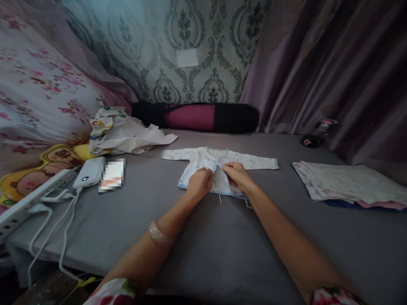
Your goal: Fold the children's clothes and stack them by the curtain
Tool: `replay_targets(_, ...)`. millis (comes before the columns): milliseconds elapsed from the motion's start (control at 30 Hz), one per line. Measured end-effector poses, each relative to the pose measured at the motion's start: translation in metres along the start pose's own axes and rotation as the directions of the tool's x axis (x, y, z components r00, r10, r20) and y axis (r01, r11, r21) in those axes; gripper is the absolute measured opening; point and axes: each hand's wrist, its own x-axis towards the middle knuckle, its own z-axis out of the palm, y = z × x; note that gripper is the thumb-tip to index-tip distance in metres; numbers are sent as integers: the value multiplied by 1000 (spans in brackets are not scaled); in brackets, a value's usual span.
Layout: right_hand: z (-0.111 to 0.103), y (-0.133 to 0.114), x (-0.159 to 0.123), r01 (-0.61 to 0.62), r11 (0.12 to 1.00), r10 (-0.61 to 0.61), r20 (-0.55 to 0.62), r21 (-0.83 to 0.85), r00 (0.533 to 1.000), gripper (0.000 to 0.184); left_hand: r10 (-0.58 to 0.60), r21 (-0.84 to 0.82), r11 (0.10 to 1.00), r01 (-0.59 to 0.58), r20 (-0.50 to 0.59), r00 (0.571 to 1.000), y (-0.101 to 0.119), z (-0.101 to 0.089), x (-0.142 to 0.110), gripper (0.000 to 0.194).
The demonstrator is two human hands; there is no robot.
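A small white baby shirt (200, 160) with pale blue trim lies spread on the grey bed cover, its sleeves stretched out to both sides. My left hand (201, 183) is closed in a pinch at the left of the front opening. Across from it, my right hand (237, 176) pinches at the right of the opening. A thin pale tie string (217, 164) seems to run between my fingertips; its exact ends are hidden by them. Two more loose strings hang past the lower hem, one near the middle and one by my right wrist.
Folded cloths (352, 182) are stacked at the right, with a dark bottle (314, 134) behind them. A black and maroon roll bag (190, 116) lies along the wall. Crumpled fabric (127, 133), a white power bank (90, 173), cables and a power strip (38, 201) occupy the left.
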Motion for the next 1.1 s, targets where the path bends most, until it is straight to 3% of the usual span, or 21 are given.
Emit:
replay_targets(267,9,-4,-3,18,999,-17,-27,34,999,5,116,-71,991,-110,85,990,1,10,1,22)
replay_targets(367,15,2,-1,40,999,-39,-41,11,998,7,104,-154,984,-88,98,990,-3,10,3,21)
replay_targets(433,19,8,1,49,998,-52,-55,-49,997,12,56,-267,964,-17,140,989,-7,9,6,21)
replay_targets(533,24,17,1,112,968,-114,5,-226,993,21,-131,-439,879,186,153,979,-13,6,11,34)
replay_targets(600,26,19,-4,249,897,-224,108,-366,969,25,-249,-521,806,281,131,960,-16,6,14,41)
replay_targets(667,25,17,-11,399,796,-338,213,-455,917,28,-288,-565,768,301,116,951,-18,8,14,42)
replay_targets(733,17,14,-17,494,738,-378,325,-460,867,30,-265,-568,777,271,96,959,-17,11,13,41)
replay_targets(800,2,11,-21,514,744,-356,398,-428,846,29,-215,-546,807,226,84,973,-16,12,11,43)
replay_targets(867,-20,12,-23,484,756,-342,366,-441,866,27,-159,-513,839,178,81,984,-16,13,8,48)
replay_targets(967,-57,17,-33,417,695,-357,222,-586,907,20,-97,-453,883,122,77,992,-16,14,6,52)
replay_targets(1100,-81,29,-62,399,620,-269,294,-676,917,29,-28,-413,910,50,61,998,-19,16,6,50)
